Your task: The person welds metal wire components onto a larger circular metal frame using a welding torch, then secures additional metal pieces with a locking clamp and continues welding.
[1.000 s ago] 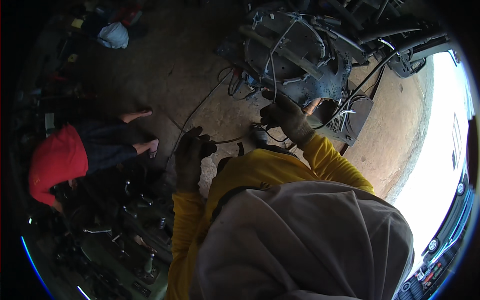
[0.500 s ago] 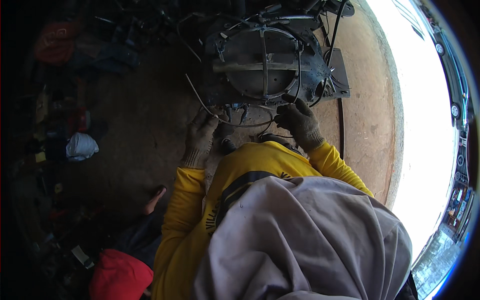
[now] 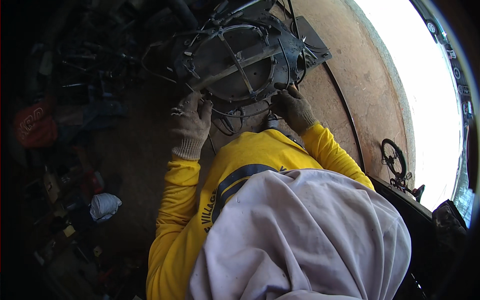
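A thin, curved metal rod (image 3: 240,116) spans the gap between my two gloved hands, bowed toward my body. My left hand (image 3: 191,120), in a grey-brown knit glove, is closed round its left part, and a short tip shows above the fingers. My right hand (image 3: 295,109), gloved alike, grips the rod's right part; beyond it a dark length bends up over the bench. Just ahead of both hands, on a dark metal worktable (image 3: 305,47), lies a round metal frame (image 3: 272,75) with crossing flat bars (image 3: 237,62).
Dark cables hang round the table's right side, and a long dark line (image 3: 345,100) runs over the brown floor. A bicycle (image 3: 395,159) stands at the right. On the left lie a red cloth (image 3: 35,125), a white bundle (image 3: 105,206) and dim clutter.
My view has swung, so the table now sits tilted and farther left. Both hands keep hold of the rod, the left one raised closer to the frame. The red-clad person has left view.
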Motion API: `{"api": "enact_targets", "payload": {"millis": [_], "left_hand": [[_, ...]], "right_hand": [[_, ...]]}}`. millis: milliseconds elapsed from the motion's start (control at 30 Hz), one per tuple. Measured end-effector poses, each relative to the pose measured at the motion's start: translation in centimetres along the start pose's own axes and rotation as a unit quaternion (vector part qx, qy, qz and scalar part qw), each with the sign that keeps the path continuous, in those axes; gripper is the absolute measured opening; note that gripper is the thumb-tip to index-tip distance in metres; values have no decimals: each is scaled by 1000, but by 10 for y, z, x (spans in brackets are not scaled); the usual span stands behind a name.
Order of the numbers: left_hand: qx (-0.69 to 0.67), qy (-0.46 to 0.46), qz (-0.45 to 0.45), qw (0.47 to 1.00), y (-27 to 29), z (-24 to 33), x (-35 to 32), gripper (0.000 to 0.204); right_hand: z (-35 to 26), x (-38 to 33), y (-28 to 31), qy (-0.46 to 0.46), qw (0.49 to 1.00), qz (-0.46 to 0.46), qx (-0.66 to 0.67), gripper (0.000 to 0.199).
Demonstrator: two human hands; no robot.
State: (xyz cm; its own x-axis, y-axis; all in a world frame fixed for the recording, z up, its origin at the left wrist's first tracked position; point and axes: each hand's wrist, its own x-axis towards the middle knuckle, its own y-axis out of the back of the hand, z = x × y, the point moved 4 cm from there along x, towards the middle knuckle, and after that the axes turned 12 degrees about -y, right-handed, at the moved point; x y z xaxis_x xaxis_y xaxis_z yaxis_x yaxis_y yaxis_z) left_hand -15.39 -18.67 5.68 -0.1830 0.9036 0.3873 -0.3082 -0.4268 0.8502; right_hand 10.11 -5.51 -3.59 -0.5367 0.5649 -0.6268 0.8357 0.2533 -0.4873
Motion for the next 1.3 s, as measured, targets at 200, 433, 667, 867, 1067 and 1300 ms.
{"api": "enact_targets", "payload": {"millis": [200, 433, 667, 867, 1067, 1300], "left_hand": [[235, -3, -126, 964, -17, -14, 58, 43], [328, -153, -192, 912, -46, -19, 80, 50], [287, -166, -418, 846, -106, -84, 64, 65], [216, -155, -425, 865, -101, -64, 81, 55], [234, -376, -247, 862, -103, -74, 66, 41], [227, -270, -284, 891, -112, -66, 73, 37]], "right_hand": [[-9, 2, 2, -27, 999, -24, -27, 31], [-5, -4, 10, -71, 997, 11, -24, 32], [1, -6, 9, -48, 997, 44, -49, 30], [13, -14, -5, -37, 989, 96, -104, 30], [20, -20, -14, 15, 991, 101, -87, 31], [24, -13, -8, -13, 995, 87, -47, 31]]}}
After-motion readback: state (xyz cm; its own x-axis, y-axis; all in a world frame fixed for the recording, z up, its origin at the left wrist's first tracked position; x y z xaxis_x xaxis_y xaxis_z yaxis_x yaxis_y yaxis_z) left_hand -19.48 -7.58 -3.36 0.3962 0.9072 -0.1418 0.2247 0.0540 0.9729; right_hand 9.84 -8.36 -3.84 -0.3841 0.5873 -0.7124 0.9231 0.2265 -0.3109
